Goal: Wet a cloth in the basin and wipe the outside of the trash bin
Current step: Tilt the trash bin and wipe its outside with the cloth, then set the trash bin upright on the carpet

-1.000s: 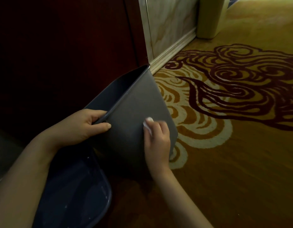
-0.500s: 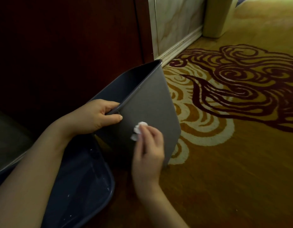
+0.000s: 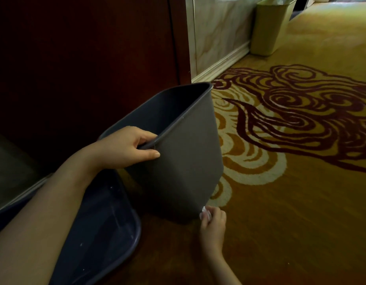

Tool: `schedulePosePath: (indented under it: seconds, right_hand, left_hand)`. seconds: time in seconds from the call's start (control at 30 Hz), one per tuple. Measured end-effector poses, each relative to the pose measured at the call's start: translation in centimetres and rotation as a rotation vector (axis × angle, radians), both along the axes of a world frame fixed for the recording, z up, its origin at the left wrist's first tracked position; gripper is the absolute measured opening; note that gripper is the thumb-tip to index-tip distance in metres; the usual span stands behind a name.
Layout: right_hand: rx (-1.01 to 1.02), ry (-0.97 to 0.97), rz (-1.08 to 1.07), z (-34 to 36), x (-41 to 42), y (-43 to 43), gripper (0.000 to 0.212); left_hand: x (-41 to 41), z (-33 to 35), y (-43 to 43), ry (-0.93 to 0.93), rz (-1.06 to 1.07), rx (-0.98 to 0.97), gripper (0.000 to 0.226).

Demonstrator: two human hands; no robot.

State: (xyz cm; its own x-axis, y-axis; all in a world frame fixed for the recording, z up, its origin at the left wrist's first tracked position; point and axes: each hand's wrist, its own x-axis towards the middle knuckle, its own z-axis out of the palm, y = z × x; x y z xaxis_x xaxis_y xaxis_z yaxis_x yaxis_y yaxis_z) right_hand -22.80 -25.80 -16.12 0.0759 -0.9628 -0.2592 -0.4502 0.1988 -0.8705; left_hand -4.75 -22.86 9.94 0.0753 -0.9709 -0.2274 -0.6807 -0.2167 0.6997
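Note:
A grey rectangular trash bin [image 3: 186,161] stands on the carpet, tilted with its open top facing away to the left. My left hand [image 3: 128,149] grips its near rim, thumb on the outer wall and fingers inside. My right hand [image 3: 212,225] holds a small white cloth [image 3: 205,213] bunched in its fingers, pressed at the bin's lower right corner near the floor. A dark blue basin [image 3: 108,239] lies on the floor at lower left, partly hidden by my left forearm.
A dark wooden panel [image 3: 85,58] rises close behind the bin. A marble wall with a pale skirting [image 3: 221,64] runs to the back right, where a beige bin [image 3: 268,27] stands. Yellow carpet with red swirls [image 3: 301,120] spreads to the right.
My right hand slid the cloth down the bin's outer wall from its upper middle to the bottom right corner. My left hand kept its grip on the rim.

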Motion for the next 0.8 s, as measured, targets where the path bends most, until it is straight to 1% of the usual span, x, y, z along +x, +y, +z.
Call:
schedulePosePath:
  seconds: [0.1, 0.17, 0.23, 0.37, 0.47, 0.57, 0.63, 0.73, 0.8]
  right_hand:
    - [0.102, -0.011, -0.033, 0.0, -0.7, -1.5, 0.012]
    - [0.104, -0.038, -0.066, 0.6, -1.1, -2.4, 0.015]
    - [0.065, -0.067, -0.045, 1.7, -1.3, -3.1, 0.016]
    - [-0.075, -0.205, -0.015, 5.2, -1.4, -2.9, 0.010]
    - [-0.215, -0.323, -0.043, 8.5, -1.3, -1.5, 0.011]
    - [-0.375, -0.425, 0.013, 12.0, -0.9, -0.3, 0.014]
    - [-0.461, -0.459, 0.057, 14.1, -0.7, -0.3, 0.015]
    - [-0.549, -0.485, 0.060, 16.4, -0.6, -1.2, 0.016]
    - [-0.563, -0.489, 0.077, 17.6, 0.0, -2.1, 0.016]
  left_hand:
    - [0.2, -0.1, 0.0, -0.093, 0.023, -0.043, 0.021]
    - [0.7, -0.2, 0.3, -0.151, 0.030, -0.043, 0.019]
    - [1.2, -0.3, 0.8, -0.224, 0.026, -0.039, 0.016]
    - [2.7, -0.3, 1.9, -0.366, 0.029, -0.034, 0.019]
    - [3.4, -0.4, 2.3, -0.441, 0.027, -0.039, 0.013]
    - [3.4, -0.3, 2.4, -0.469, 0.014, -0.082, 0.026]
    - [3.2, -0.5, 2.4, -0.502, 0.004, -0.084, 0.026]
    - [3.4, -1.3, 2.3, -0.590, 0.001, -0.063, 0.017]
    - [4.1, -1.6, 2.4, -0.567, 0.026, -0.031, 0.015]
